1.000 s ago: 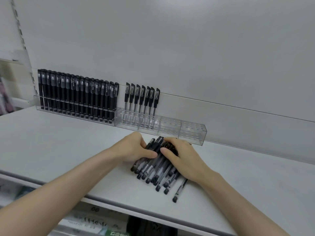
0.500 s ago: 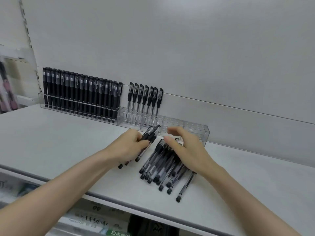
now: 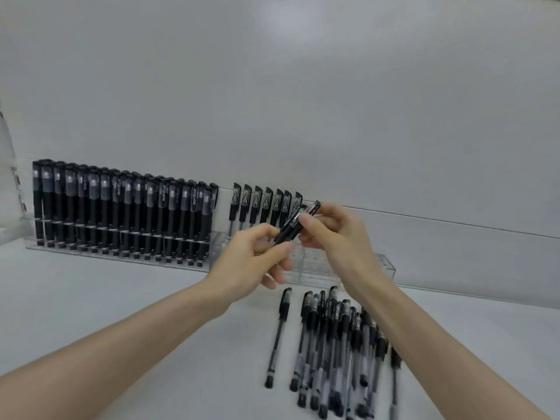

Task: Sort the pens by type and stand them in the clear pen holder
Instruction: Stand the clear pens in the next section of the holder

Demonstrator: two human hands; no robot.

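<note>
clear pen holder (image 3: pixel 385 268) runs along the back of the counter (image 3: pixel 121 298): left section full of upright thick black pens (image 3: pixel 121 213), next section has clip-cap pens (image 3: pixel 263 204), right end bare. left hand (image 3: pixel 251 262) curled round the lower part of the held pens (image 3: pixel 291 228), raised in front of the holder. right hand (image 3: pixel 336 237) pinches their upper ends. loose pens (image 3: pixel 333 344) heaped on the counter below the right hand, one stray pen (image 3: pixel 277 334) just left of them

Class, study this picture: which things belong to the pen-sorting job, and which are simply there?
Belong to the job: held pens, gripped by the left hand and right hand; loose pens lying in a pile; clear pen holder; standing dark pens; standing clear-barrelled pens.
Simply there: white shelf; back wall.
</note>
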